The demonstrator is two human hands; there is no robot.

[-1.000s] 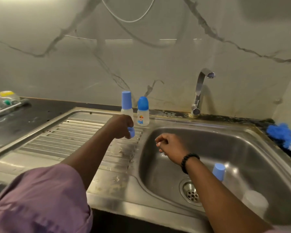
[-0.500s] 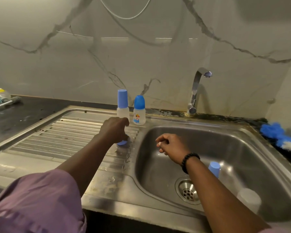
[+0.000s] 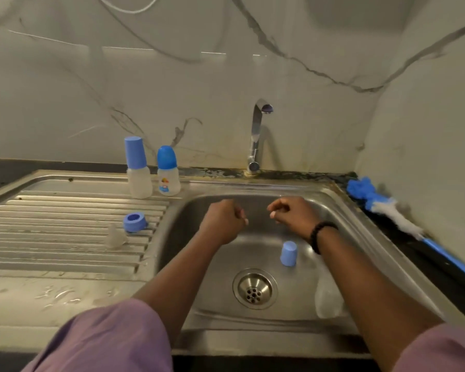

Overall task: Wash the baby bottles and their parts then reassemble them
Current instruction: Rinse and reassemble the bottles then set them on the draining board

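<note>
Two capped baby bottles stand at the back of the drainboard: a plain one with a tall blue cap and a printed one with a rounded blue cap. A blue collar ring lies on the drainboard ribs, with a clear nipple just in front of it. In the sink basin a blue cap stands mouth down, and a clear bottle body lies beside my right forearm. My left hand and my right hand hover over the basin, fingers curled, nothing visible in either.
The faucet rises behind the basin, with no water running. A blue and white bottle brush lies on the dark counter at the right. The drain sits at the basin's middle. The ribbed drainboard stretches to the left.
My left hand set the blue collar ring down on the drainboard, let go, and moved right over the basin. My right hand stayed over the sink.
</note>
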